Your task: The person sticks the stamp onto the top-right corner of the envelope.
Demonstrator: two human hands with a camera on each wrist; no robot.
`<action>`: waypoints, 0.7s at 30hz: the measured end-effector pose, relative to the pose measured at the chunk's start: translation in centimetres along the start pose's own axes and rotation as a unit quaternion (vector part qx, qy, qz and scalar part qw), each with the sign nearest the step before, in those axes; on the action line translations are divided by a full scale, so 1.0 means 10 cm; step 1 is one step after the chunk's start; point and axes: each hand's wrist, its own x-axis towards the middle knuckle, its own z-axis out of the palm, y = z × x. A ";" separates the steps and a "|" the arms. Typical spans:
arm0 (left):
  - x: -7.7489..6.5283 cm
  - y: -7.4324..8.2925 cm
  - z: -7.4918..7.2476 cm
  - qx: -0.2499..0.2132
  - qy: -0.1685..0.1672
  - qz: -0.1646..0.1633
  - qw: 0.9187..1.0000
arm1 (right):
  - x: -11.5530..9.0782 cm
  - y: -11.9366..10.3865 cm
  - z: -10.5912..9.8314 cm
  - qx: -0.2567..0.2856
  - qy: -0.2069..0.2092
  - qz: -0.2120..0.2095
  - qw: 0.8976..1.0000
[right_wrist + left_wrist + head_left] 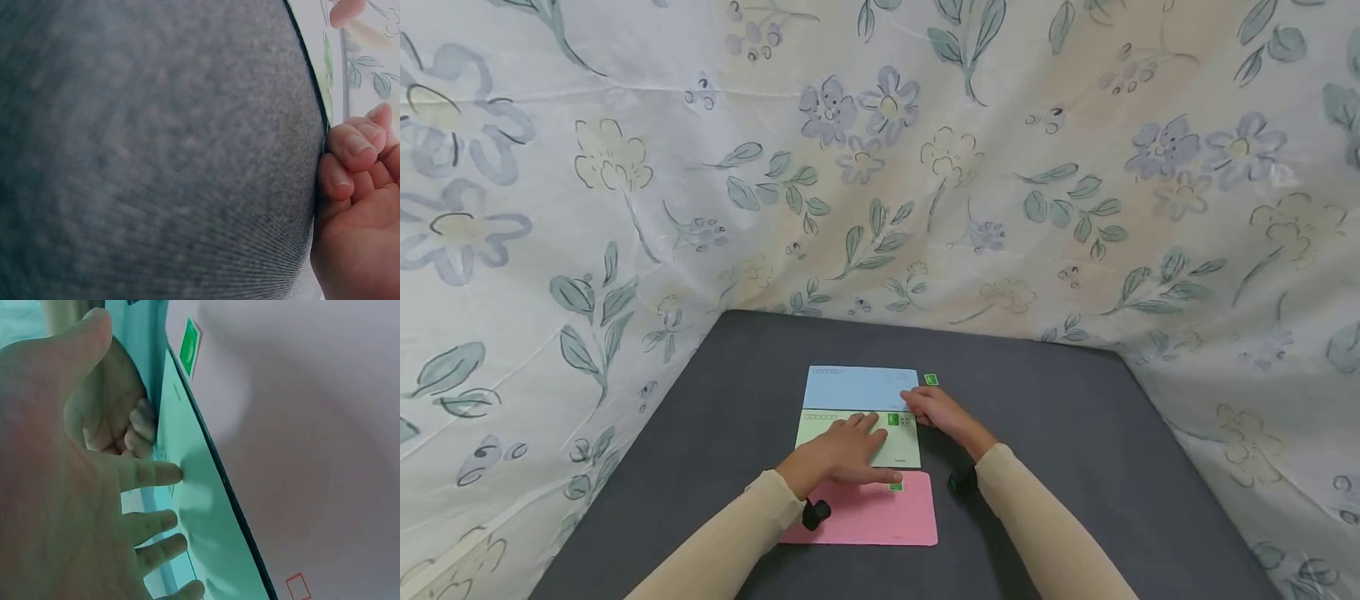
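My left hand [850, 454] lies spread, its fingers on the pale green envelope [850, 425] and its thumb over the upper edge of the pink envelope [880, 517]. Above the green one lies a blue envelope [857, 387]. My right hand [943, 417] has its fingers curled, the foremost fingertip touching the blue envelope near its lower right side; the right wrist view shows the curled fingers [356, 147] with nothing visible in them. A green stamp [892, 419] sits at the green envelope's upper right. Another stamp [896, 487], on the pink envelope, is partly covered by the left thumb.
A loose green stamp [931, 379] lies just right of the blue envelope, beyond the right hand. The dark grey tabletop [1037, 400] carries everything. Floral cloth [880, 250] hangs behind it and along both sides. A small black device is on each wrist.
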 end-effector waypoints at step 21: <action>0.28 -0.19 -0.17 -0.011 -0.010 0.006 1.000 | 0.03 0.03 -0.01 0.039 -0.010 0.009 0.999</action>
